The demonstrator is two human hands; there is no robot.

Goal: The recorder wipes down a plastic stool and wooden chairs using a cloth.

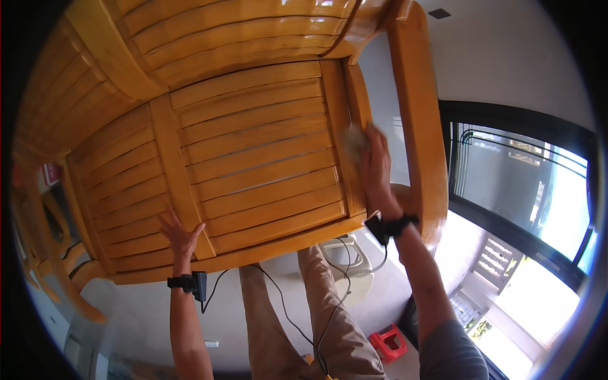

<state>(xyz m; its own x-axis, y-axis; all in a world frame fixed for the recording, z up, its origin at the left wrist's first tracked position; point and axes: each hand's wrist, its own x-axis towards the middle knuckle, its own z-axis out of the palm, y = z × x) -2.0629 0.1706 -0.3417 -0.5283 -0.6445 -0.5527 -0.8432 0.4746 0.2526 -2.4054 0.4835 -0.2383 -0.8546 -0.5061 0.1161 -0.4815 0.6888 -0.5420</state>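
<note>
A slatted wooden bench (256, 156) with a glossy orange-brown finish stretches across the view before me. My right hand (377, 159) is at the right end of its seat, by the side frame below the armrest (418, 123). Pressed under its fingers is a greyish cloth or pad (356, 142), blurred, so its exact kind is unclear. My left hand (182, 235) holds nothing, its fingers spread above the seat's front part near the wide cross-piece (178, 175). Whether those fingertips touch the wood I cannot tell. Each wrist wears a black strapped device with a cable.
A pale plastic stool (351, 270) stands under the bench's front edge near my legs (327, 308). Behind it on the floor is a red plastic stool (388, 344). Black cables (285, 304) hang between my wrists and waist. A dark-framed glass door or window (517, 156) is at the right.
</note>
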